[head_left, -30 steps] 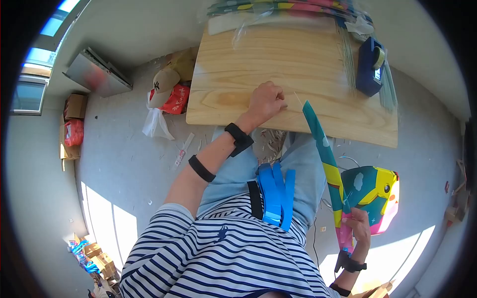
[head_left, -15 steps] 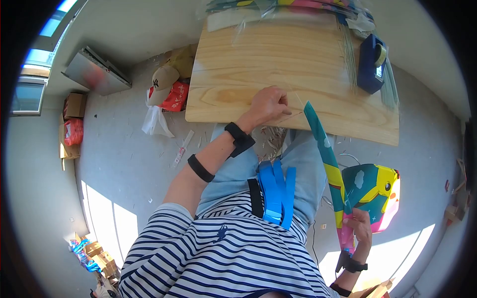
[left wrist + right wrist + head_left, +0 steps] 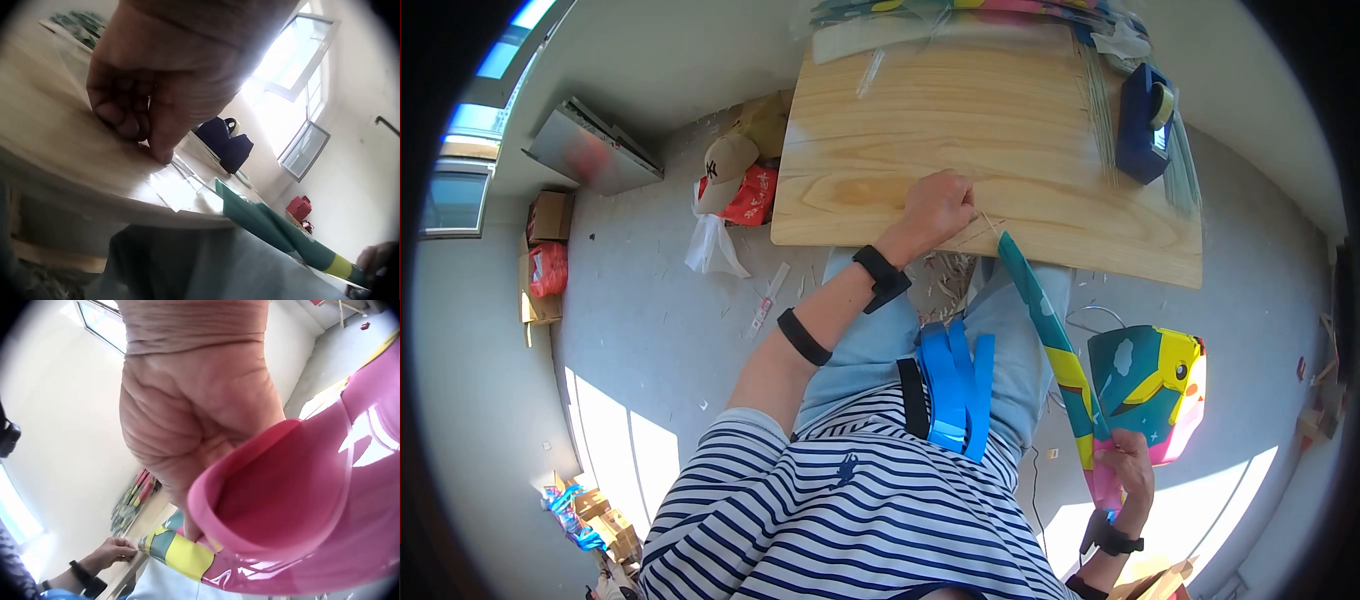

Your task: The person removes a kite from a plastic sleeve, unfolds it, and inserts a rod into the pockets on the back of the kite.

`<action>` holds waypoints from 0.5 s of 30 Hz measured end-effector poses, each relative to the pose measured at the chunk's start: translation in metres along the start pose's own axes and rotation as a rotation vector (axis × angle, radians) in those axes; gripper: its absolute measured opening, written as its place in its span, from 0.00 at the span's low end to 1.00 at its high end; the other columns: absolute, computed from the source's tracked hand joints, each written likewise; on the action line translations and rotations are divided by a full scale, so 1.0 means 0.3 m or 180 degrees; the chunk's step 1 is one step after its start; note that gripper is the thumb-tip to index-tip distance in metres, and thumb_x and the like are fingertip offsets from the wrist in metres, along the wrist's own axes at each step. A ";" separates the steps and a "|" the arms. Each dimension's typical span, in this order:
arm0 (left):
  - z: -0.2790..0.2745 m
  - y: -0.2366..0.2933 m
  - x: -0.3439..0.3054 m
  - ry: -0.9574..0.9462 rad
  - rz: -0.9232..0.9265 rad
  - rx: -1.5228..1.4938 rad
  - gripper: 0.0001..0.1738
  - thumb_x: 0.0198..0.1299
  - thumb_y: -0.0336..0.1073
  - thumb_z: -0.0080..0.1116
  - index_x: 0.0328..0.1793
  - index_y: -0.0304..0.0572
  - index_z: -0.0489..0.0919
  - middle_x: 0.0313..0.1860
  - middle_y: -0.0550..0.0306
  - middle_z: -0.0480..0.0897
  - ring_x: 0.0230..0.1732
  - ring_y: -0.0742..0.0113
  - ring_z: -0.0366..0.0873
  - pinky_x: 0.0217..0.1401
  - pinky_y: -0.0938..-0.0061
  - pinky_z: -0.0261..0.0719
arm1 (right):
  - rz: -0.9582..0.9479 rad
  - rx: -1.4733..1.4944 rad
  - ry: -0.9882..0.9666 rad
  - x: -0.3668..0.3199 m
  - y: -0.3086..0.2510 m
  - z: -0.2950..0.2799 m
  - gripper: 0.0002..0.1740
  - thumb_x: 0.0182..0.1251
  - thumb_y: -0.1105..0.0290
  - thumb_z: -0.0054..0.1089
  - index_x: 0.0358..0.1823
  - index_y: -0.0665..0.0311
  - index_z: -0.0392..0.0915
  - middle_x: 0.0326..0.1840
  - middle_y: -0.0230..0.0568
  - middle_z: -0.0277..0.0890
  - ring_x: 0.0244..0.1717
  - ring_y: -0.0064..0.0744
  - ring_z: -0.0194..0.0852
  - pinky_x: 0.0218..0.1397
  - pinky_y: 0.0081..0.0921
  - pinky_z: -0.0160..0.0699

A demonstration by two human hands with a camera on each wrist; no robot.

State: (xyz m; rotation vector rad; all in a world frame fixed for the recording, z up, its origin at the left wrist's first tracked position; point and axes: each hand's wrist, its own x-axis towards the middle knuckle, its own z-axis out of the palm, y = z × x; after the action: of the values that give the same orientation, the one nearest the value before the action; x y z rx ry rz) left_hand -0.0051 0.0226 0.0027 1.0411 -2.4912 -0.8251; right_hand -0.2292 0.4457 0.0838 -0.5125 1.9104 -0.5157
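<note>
My left hand (image 3: 940, 208) is at the table's front edge, fingers curled, thumb and forefinger pinching a thin pale rod (image 3: 195, 177). That rod runs from the fingertips to the narrow teal tip of a glossy printed sheet (image 3: 1034, 300). Teal, yellow and pink, the sheet slants down to the right, with a wide part showing a yellow cartoon figure (image 3: 1168, 375) hanging beyond it. My right hand (image 3: 1128, 463) grips its pink lower section beside my thigh. In the right wrist view a rolled pink edge (image 3: 275, 494) gapes below the palm; most fingers are hidden.
On the wooden table (image 3: 940, 120), a dark blue tape dispenser (image 3: 1138, 130) stands at the right beside bundled thin rods (image 3: 1100, 125). Printed sheets (image 3: 980, 14) are stacked along the far edge. Blue strips (image 3: 950, 390) hang at my waist. A cap (image 3: 728, 172) sits left of the table.
The sheet's teal tip has moved left and down, closer to my left hand. My right hand has shifted slightly down with the sheet. My left hand has lowered a little.
</note>
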 end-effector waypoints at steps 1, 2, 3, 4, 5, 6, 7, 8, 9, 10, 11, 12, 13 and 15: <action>0.003 0.005 -0.002 0.0049 0.0029 0.0091 0.08 0.47 0.37 0.65 0.28 0.42 0.82 0.32 0.49 0.82 0.39 0.49 0.82 0.40 0.57 0.78 | 0.0021 -0.0099 0.0026 0.001 -0.011 0.002 0.06 0.49 0.79 0.64 0.28 0.72 0.76 0.24 0.36 0.71 0.27 0.25 0.68 0.32 0.26 0.66; 0.006 0.010 -0.003 0.0097 0.0057 0.0182 0.07 0.48 0.37 0.63 0.28 0.42 0.82 0.32 0.48 0.82 0.39 0.48 0.81 0.40 0.56 0.78 | 0.0042 -0.0199 0.0051 0.001 -0.017 0.003 0.06 0.49 0.79 0.64 0.28 0.72 0.75 0.24 0.35 0.71 0.27 0.25 0.68 0.32 0.26 0.66; 0.015 0.010 -0.002 0.0099 0.0055 0.0182 0.07 0.48 0.37 0.63 0.28 0.42 0.82 0.32 0.48 0.82 0.39 0.48 0.81 0.40 0.56 0.78 | 0.0040 -0.0202 0.0050 0.002 -0.016 0.005 0.06 0.49 0.79 0.64 0.28 0.72 0.75 0.24 0.35 0.71 0.27 0.25 0.68 0.32 0.26 0.66; 0.021 0.010 -0.001 0.0147 0.0124 0.0290 0.07 0.49 0.38 0.62 0.27 0.42 0.81 0.32 0.47 0.82 0.39 0.47 0.81 0.40 0.56 0.77 | -0.0031 -0.0194 0.0108 0.006 -0.017 0.009 0.06 0.49 0.79 0.64 0.27 0.72 0.75 0.23 0.35 0.70 0.27 0.25 0.68 0.32 0.26 0.66; 0.028 0.009 -0.002 0.0189 0.0192 0.0395 0.08 0.50 0.38 0.61 0.27 0.42 0.81 0.32 0.47 0.81 0.39 0.46 0.81 0.40 0.55 0.77 | -0.0097 -0.0185 0.0166 0.007 -0.016 0.010 0.06 0.49 0.79 0.64 0.27 0.72 0.75 0.23 0.35 0.70 0.27 0.25 0.67 0.32 0.26 0.65; 0.032 0.004 -0.001 0.0190 0.0191 0.0396 0.08 0.50 0.38 0.61 0.27 0.42 0.81 0.32 0.47 0.81 0.39 0.46 0.81 0.40 0.55 0.77 | -0.0098 -0.0185 0.0165 0.008 -0.017 0.009 0.06 0.49 0.79 0.64 0.27 0.72 0.75 0.23 0.35 0.70 0.27 0.25 0.67 0.32 0.26 0.65; 0.037 0.000 0.000 0.0207 0.0241 0.0435 0.08 0.50 0.38 0.61 0.27 0.42 0.81 0.32 0.46 0.81 0.39 0.45 0.81 0.40 0.55 0.77 | -0.0142 -0.0170 0.0099 0.010 -0.016 0.005 0.07 0.49 0.79 0.64 0.27 0.71 0.75 0.23 0.35 0.70 0.27 0.24 0.67 0.32 0.26 0.65; 0.041 -0.005 0.001 0.0224 0.0292 0.0473 0.08 0.50 0.38 0.61 0.27 0.42 0.81 0.31 0.45 0.81 0.39 0.45 0.81 0.41 0.55 0.77 | -0.0184 -0.0154 0.0035 0.010 -0.016 0.002 0.07 0.49 0.79 0.65 0.27 0.71 0.75 0.23 0.34 0.70 0.27 0.24 0.67 0.31 0.25 0.65; 0.039 -0.006 0.001 0.0225 0.0294 0.0470 0.08 0.50 0.38 0.61 0.27 0.42 0.81 0.31 0.45 0.81 0.39 0.45 0.81 0.41 0.55 0.77 | -0.0183 -0.0155 0.0039 0.011 -0.008 0.002 0.07 0.49 0.79 0.65 0.27 0.71 0.75 0.23 0.34 0.70 0.27 0.24 0.67 0.31 0.25 0.65; 0.036 -0.007 0.002 0.0197 0.0272 0.0409 0.08 0.50 0.37 0.61 0.28 0.42 0.81 0.31 0.45 0.81 0.39 0.44 0.81 0.40 0.54 0.77 | -0.0170 -0.0031 0.0059 0.010 0.000 0.007 0.07 0.49 0.79 0.65 0.27 0.71 0.74 0.23 0.34 0.70 0.27 0.24 0.67 0.31 0.25 0.65; 0.033 -0.006 0.002 0.0168 0.0249 0.0351 0.08 0.50 0.37 0.61 0.28 0.41 0.81 0.31 0.44 0.81 0.39 0.44 0.81 0.40 0.54 0.77 | -0.0158 0.0095 0.0077 0.011 0.006 0.010 0.07 0.49 0.79 0.65 0.27 0.71 0.74 0.23 0.34 0.70 0.27 0.24 0.67 0.31 0.25 0.65; 0.035 -0.005 0.002 0.0166 0.0248 0.0353 0.08 0.50 0.37 0.61 0.28 0.41 0.81 0.31 0.44 0.81 0.39 0.44 0.81 0.40 0.54 0.77 | -0.0157 0.0097 0.0075 0.013 0.012 0.012 0.07 0.49 0.79 0.65 0.27 0.71 0.74 0.23 0.34 0.70 0.27 0.24 0.67 0.31 0.25 0.65; 0.036 -0.001 0.003 0.0205 0.0242 0.0379 0.07 0.50 0.37 0.60 0.28 0.41 0.81 0.31 0.44 0.81 0.39 0.43 0.80 0.41 0.53 0.77 | -0.0177 0.0108 0.0087 0.015 0.015 0.014 0.07 0.49 0.79 0.65 0.27 0.71 0.74 0.23 0.34 0.70 0.27 0.24 0.67 0.31 0.25 0.65; 0.043 -0.004 0.007 0.0251 0.0241 0.0409 0.07 0.51 0.36 0.60 0.28 0.41 0.81 0.31 0.44 0.81 0.39 0.43 0.80 0.41 0.53 0.77 | -0.0205 0.0121 0.0103 0.018 0.014 0.014 0.06 0.49 0.79 0.65 0.27 0.71 0.74 0.23 0.34 0.70 0.27 0.24 0.67 0.31 0.25 0.65</action>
State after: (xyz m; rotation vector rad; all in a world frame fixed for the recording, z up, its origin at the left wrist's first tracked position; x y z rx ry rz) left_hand -0.0123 0.0253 -0.0080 0.9930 -2.5271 -0.5974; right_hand -0.2278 0.4456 0.0758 -0.5452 1.9162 -0.6044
